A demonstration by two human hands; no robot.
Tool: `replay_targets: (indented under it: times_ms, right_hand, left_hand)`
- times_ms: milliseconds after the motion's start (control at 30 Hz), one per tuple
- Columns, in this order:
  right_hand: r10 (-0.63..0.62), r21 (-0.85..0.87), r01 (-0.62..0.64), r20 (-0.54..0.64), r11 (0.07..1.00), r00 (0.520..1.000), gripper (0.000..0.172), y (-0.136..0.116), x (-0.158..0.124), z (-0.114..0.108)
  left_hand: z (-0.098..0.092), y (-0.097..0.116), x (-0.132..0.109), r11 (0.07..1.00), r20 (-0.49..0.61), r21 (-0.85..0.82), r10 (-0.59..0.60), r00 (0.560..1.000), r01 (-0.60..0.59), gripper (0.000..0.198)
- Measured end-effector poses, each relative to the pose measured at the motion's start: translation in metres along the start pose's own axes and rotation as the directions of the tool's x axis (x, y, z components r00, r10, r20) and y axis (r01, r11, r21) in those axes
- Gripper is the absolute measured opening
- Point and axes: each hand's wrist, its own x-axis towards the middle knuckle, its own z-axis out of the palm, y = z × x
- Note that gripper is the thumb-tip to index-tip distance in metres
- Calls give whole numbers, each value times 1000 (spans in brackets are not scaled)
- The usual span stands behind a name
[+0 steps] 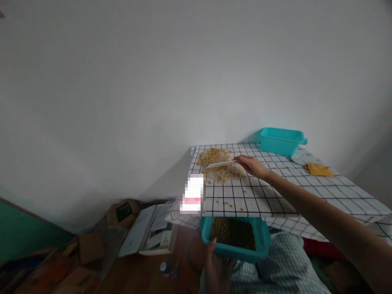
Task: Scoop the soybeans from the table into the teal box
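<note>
My right hand (249, 164) reaches over the table and is closed on one end of a thin, flat white strip-like tool (221, 164), whose exact kind I cannot make out. It lies across a spread heap of yellow kernels (215, 154) mixed with paler, whitish grains (222, 176). Below the table's front edge, my left hand (212, 257) grips the near left side of a teal plastic tub (262, 241), its thumb over the rim. Inside the tub, tan beans (219, 230) are on the left and dark green beans (243, 234) on the right.
A checked cloth covers the table (272, 200); a few loose kernels lie near its front edge. Another teal tub (280, 141) stands at the back right, beside a yellow packet (319, 169). Boxes (159, 228) and clutter lie on the floor to the left. A wall rises behind.
</note>
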Motion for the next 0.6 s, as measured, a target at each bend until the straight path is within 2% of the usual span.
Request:
replay_targets:
  times_ms: [100, 200, 400, 600]
  right_hand:
    - [-64, 22, 64, 26, 998, 998, 30, 1, -15, -8]
    - [-87, 18, 87, -7, 996, 996, 31, 3, -28, -13]
    - [40, -53, -46, -101, 998, 994, 30, 3, -33, -9]
    - [10, -65, -11, -11, 998, 1000, 34, 2, -46, 1]
  left_hand:
    - [8, 3, -7, 999, -1, 17, 43, 999, -43, 70]
    - [13, 4, -11, 999, 7, 17, 41, 999, -41, 67]
    - [15, 6, -11, 999, -19, -3, 33, 999, -33, 65]
    - [24, 4, -13, 998, -19, -6, 59, 998, -60, 74]
